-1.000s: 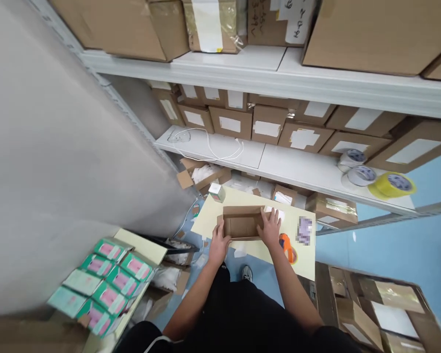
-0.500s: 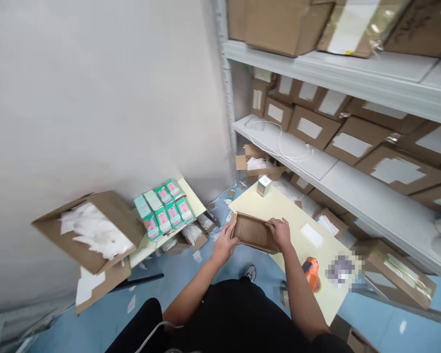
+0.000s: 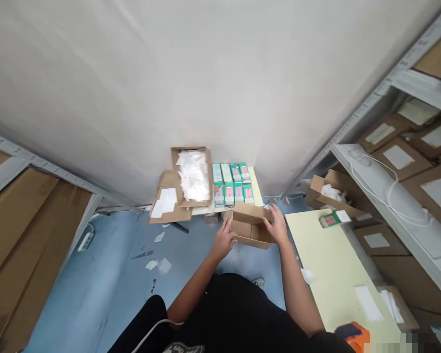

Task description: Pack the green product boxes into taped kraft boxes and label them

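Note:
Between both hands is an open brown cardboard box [image 3: 252, 241], held in the air with its open top tilted up at me; no contents show inside. My left hand [image 3: 224, 239] grips its left end, and my right hand [image 3: 276, 225] grips the right end with the thumb along the rim. Just beyond the box, several green boxes with pink pictures [image 3: 229, 193] stand in two rows on a small pale table. To their left sits a larger carton [image 3: 210, 198] full of white packets [image 3: 194, 176].
At right is a pale yellow table [image 3: 316, 245] bearing a green-and-white box [image 3: 334, 219], a white paper [image 3: 368, 302] and an orange tape dispenser [image 3: 355, 336]. Shelving with cartons [image 3: 399, 156] runs along the right; large cartons [image 3: 22, 235] fill the left shelf. Paper scraps [image 3: 164, 266] litter the blue floor.
My view has turned left, away from the yellow table toward the small table at the wall. Both hands still hold the cardboard box, carried round with me.

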`<move>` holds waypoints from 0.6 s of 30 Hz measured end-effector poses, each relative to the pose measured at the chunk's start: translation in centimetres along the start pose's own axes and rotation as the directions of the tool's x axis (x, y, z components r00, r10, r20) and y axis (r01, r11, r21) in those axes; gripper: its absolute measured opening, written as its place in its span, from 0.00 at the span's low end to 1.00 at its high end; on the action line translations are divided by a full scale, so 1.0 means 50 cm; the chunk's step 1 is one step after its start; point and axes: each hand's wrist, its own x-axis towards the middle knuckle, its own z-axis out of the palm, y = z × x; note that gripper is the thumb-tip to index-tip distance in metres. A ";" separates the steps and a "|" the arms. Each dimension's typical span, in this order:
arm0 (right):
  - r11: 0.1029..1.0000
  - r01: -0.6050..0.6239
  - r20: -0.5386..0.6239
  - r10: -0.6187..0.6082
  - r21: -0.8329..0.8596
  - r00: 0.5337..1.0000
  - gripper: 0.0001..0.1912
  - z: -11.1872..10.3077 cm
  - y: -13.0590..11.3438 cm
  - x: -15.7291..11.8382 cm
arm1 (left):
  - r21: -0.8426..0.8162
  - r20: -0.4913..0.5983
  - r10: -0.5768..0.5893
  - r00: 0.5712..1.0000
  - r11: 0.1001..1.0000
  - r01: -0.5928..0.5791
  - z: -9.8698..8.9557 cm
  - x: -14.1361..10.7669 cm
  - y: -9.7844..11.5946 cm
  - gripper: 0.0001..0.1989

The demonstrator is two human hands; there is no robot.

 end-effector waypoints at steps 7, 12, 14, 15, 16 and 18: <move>0.994 0.073 0.153 -0.085 0.079 0.985 0.33 0.224 -0.250 0.095 | -0.033 -0.069 -0.150 0.986 0.988 0.148 -0.160 -0.122 -0.191 0.07; 0.973 0.179 0.194 -0.205 0.143 0.959 0.31 0.349 -0.409 0.187 | -0.022 -0.127 -0.244 0.961 0.970 0.243 -0.251 -0.179 -0.280 0.06; 0.971 0.196 0.212 -0.222 0.139 0.952 0.32 0.389 -0.456 0.238 | -0.023 -0.156 -0.280 0.947 0.960 0.280 -0.273 -0.187 -0.302 0.06; 0.971 0.200 0.219 -0.224 0.128 0.950 0.33 0.408 -0.475 0.266 | -0.025 -0.166 -0.295 0.941 0.955 0.295 -0.282 -0.188 -0.310 0.06; 0.973 0.204 0.228 -0.224 0.110 0.948 0.33 0.426 -0.492 0.294 | -0.028 -0.174 -0.309 0.935 0.951 0.309 -0.289 -0.187 -0.317 0.06; 0.976 0.213 0.250 -0.219 0.052 0.943 0.35 0.458 -0.519 0.353 | -0.031 -0.184 -0.332 0.925 0.943 0.332 -0.300 -0.180 -0.327 0.06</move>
